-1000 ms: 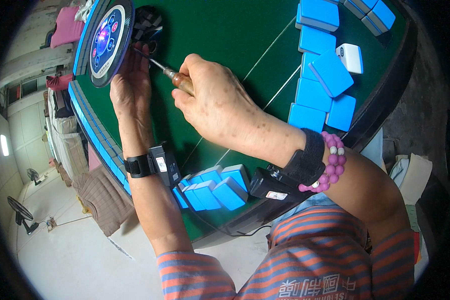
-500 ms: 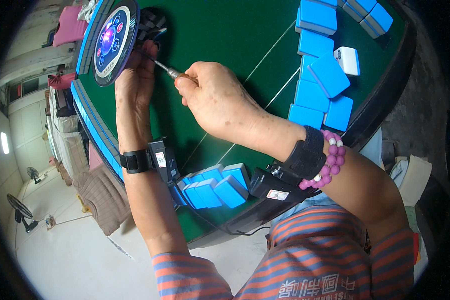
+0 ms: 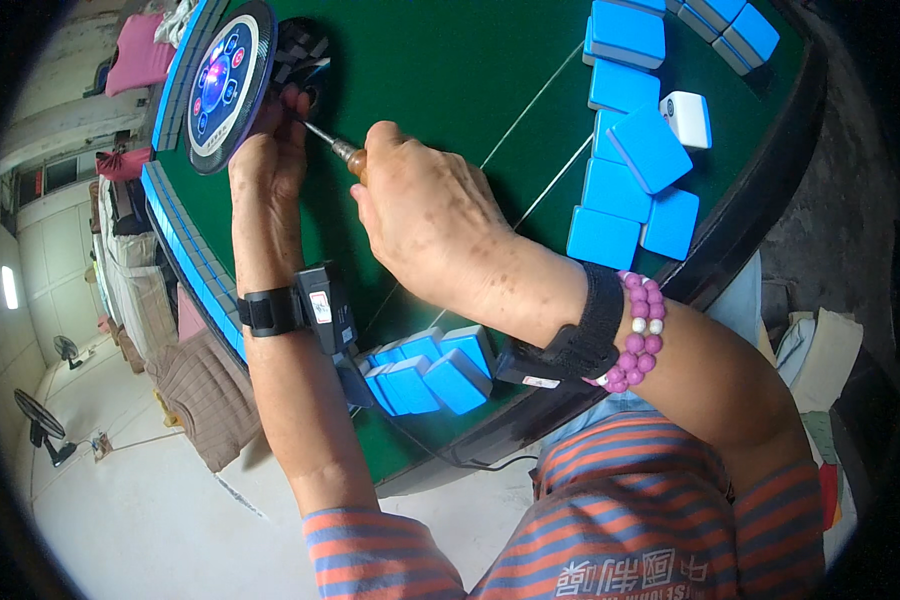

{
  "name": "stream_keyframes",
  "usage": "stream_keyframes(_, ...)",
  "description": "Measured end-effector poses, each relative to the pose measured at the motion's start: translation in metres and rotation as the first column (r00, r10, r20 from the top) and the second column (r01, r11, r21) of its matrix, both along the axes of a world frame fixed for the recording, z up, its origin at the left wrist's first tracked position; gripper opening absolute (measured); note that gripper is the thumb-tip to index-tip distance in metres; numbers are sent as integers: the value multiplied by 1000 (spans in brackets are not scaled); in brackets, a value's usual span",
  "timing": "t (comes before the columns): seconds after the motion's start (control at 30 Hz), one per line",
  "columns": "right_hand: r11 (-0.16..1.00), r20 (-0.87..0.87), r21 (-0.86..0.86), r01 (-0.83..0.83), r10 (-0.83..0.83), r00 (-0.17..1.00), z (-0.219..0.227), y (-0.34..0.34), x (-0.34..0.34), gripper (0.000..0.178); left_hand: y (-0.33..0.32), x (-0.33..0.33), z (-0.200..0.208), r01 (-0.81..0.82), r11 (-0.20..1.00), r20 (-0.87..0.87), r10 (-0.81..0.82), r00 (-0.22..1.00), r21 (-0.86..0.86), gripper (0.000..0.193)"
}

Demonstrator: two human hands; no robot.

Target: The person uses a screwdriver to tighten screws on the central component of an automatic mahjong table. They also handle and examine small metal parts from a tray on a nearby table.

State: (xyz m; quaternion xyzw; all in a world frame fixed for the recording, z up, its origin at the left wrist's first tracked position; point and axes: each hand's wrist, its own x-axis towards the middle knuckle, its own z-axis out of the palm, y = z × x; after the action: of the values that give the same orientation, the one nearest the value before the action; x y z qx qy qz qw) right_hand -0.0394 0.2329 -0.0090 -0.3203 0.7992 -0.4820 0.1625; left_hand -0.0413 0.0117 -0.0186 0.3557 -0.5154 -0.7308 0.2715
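In my right hand [image 3: 425, 215], fingers wrap around the brown handle of a screwdriver [image 3: 348, 153]. Its thin metal shaft points up and left to the fingertips of my left hand [image 3: 278, 140]. My left hand is curled beneath a tilted round control panel [image 3: 232, 85] with a lit centre, beside dark parts [image 3: 300, 55] under its edge. The screwdriver's tip and whatever my left fingers hold are hidden there. The panel stands raised above a green felt mahjong table [image 3: 440, 60].
Blue-backed mahjong tiles [image 3: 625, 187] lie along the right side, one white tile [image 3: 687, 120] among them. More tiles [image 3: 430, 370] stand near the front edge, and a long row [image 3: 195, 260] lines the left. Black wrist devices [image 3: 325, 310] sit on my forearms. Fans [image 3: 40, 425] stand at far left.
My right hand has rolled over around the screwdriver handle, its knuckles now turned more upward, and its wrist has shifted slightly left. My left hand and the panel stay nearly still.
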Motion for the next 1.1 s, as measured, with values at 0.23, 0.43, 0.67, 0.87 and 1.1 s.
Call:
stream_keyframes(0.23,966,534,-228,120,22,845,-8,-12,-7,24,3,0,1,47,998,-17,-47,999,-35,22)
stream_keyframes(0.43,979,596,-202,30,99,797,-5,-6,-15,29,1,0,1,16,999,8,-16,1000,-50,21)
stream_keyframes(0.67,996,225,-74,53,-35,974,0,-2,-6,24,8,-1,3,19,997,34,-16,999,-70,20)
stream_keyframes(0.87,926,869,-322,198,206,451,-1,-5,-20,21,-6,2,-6,38,998,-18,-38,999,-45,19)
stream_keyframes(1.1,999,-100,-35,36,-40,994,4,1,-8,20,-5,-2,-3,-33,999,31,34,999,-16,19)
